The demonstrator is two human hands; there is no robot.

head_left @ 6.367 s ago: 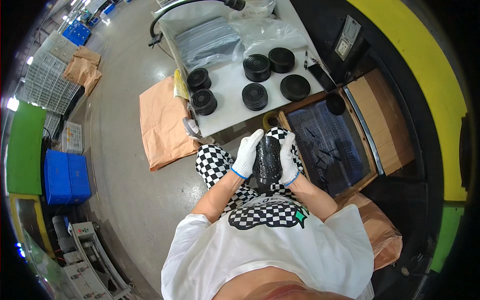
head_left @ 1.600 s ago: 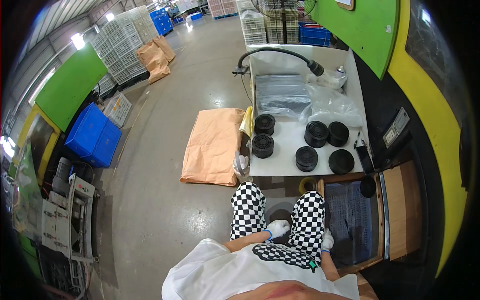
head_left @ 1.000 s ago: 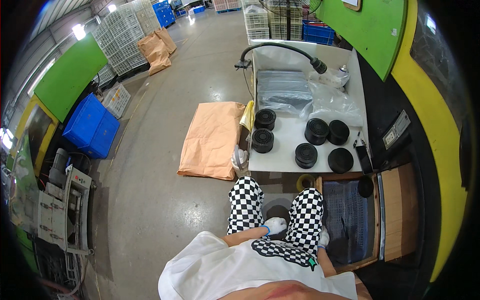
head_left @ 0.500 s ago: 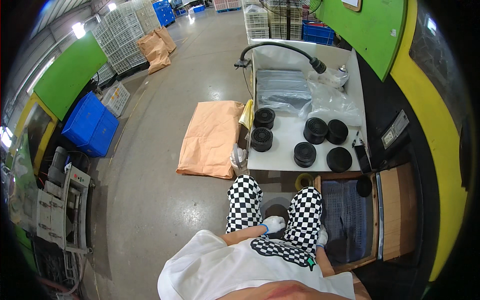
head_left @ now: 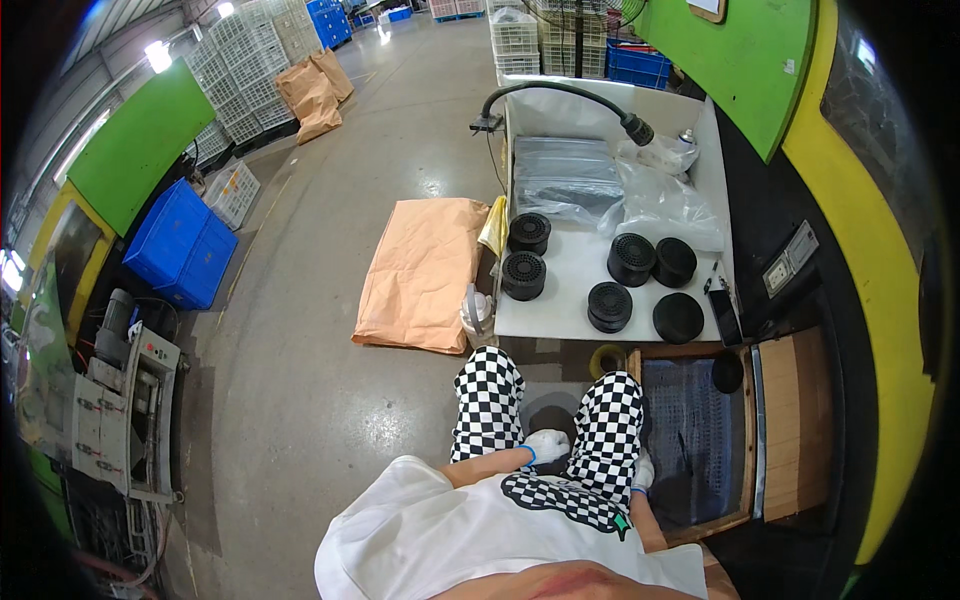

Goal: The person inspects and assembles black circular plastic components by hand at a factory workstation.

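My left hand (head_left: 547, 447), in a white glove with a blue cuff edge, rests between my thighs against the checkered trousers (head_left: 487, 405). Its fingers look curled in, and nothing shows in them. Beside my right thigh hangs my right hand (head_left: 645, 470), also gloved; the leg hides most of its fingers. It is nearest to the wood-framed opening (head_left: 745, 455) with blue mesh inside. In front of my knees, several round black parts (head_left: 609, 306), some with slotted tops, stand on the white table (head_left: 570, 320). One more black disc (head_left: 728, 372) lies at the opening's far right corner.
Clear plastic bags (head_left: 670, 205) and a stack of grey bags (head_left: 567, 175) lie farther back on the table, under a bent black lamp (head_left: 636, 129). A brown paper sack (head_left: 425, 275) lies left of it. Machine panels (head_left: 870, 300) stand at right, a blue crate (head_left: 185, 245) at left.
The view has shifted very slightly. Both hands stay in place, and the black parts on the table have not moved.
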